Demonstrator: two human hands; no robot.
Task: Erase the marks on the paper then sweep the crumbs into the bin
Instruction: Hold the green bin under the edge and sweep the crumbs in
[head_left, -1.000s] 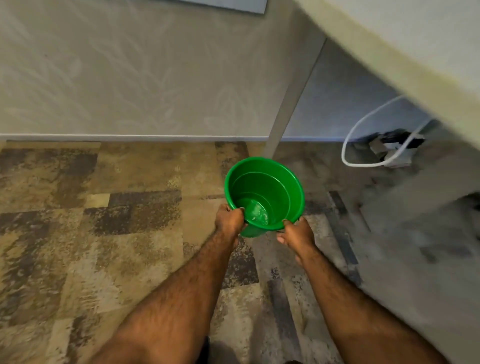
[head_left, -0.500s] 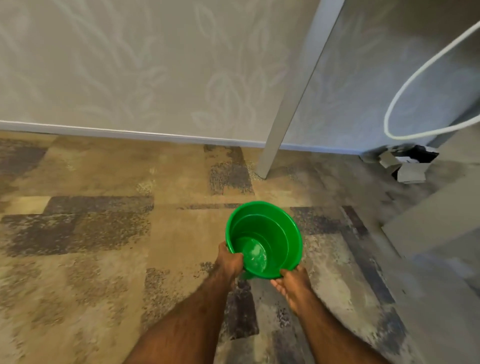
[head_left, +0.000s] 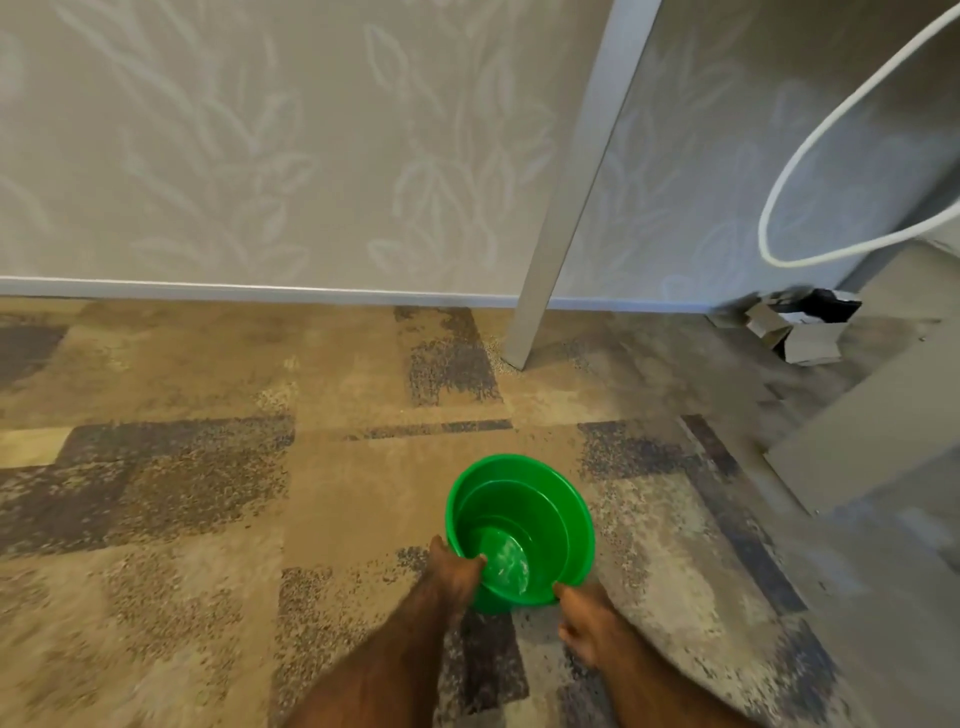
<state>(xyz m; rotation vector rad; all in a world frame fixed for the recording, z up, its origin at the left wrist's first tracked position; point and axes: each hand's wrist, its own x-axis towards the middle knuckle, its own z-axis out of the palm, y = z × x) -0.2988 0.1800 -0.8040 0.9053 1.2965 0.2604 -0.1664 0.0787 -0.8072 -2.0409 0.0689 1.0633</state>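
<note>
Wall (head_left: 260, 145): pale grey-beige covering with a faint leaf pattern, finished at the bottom by a narrow light skirting board (head_left: 208, 287) running the width of the view. Floor (head_left: 182, 493): carpet in tan patches mixed with speckled dark grey and brown blocks, lit more brightly on the left and shaded toward the right. Furniture and fittings: one slim grey leg (head_left: 566, 208) standing on the carpet near the wall, a white cable (head_left: 789, 171) looping at upper right, and small pale boxes (head_left: 800, 332) on the floor in the shaded corner.
</note>
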